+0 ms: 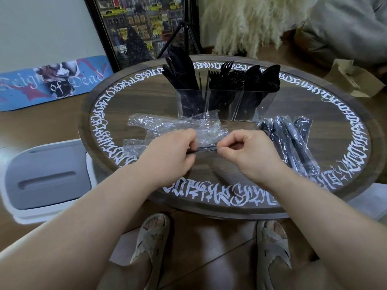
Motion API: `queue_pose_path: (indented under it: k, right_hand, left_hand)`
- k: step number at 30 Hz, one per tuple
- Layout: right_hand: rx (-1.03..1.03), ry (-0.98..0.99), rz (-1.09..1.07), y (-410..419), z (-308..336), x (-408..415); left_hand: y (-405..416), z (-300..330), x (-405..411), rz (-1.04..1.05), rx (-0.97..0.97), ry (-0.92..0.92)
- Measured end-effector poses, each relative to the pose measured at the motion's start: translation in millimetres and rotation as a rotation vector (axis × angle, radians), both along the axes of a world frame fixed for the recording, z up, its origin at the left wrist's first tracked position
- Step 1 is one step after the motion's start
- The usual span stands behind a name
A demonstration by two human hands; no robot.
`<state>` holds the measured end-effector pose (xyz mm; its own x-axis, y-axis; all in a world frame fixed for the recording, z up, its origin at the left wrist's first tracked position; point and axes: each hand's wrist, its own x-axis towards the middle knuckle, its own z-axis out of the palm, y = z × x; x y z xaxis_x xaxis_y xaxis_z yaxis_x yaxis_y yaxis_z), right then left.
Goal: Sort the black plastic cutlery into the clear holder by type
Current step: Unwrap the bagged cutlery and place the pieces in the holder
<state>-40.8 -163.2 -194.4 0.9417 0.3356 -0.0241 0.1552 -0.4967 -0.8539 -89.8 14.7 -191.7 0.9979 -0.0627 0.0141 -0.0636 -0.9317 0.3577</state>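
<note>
Head view: a wrapped utensil [202, 149] is pinched at each end by left hand [169, 151] and right hand [247, 152], above the table's [209, 208] near edge. Wrap should be peeled off before dropping into the holder [226, 105]; type cannot be told.

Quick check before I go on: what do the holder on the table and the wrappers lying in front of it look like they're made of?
The holder looks like rigid clear plastic, perhaps acrylic: flat glossy walls with sharp edges, the black cutlery visible through them. The wrappers look like thin clear plastic film: crumpled, with bright creased highlights. The exact plastics cannot be told.
</note>
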Motion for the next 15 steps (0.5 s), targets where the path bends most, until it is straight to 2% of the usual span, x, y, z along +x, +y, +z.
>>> queue_pose_path:
  k: [15]
  right_hand:
    - [-0.050, -0.040, 0.035, 47.9, -1.0, 3.8]
  left_hand:
    - [27.5, 2.2, -4.2, 0.173, 0.054, -0.062]
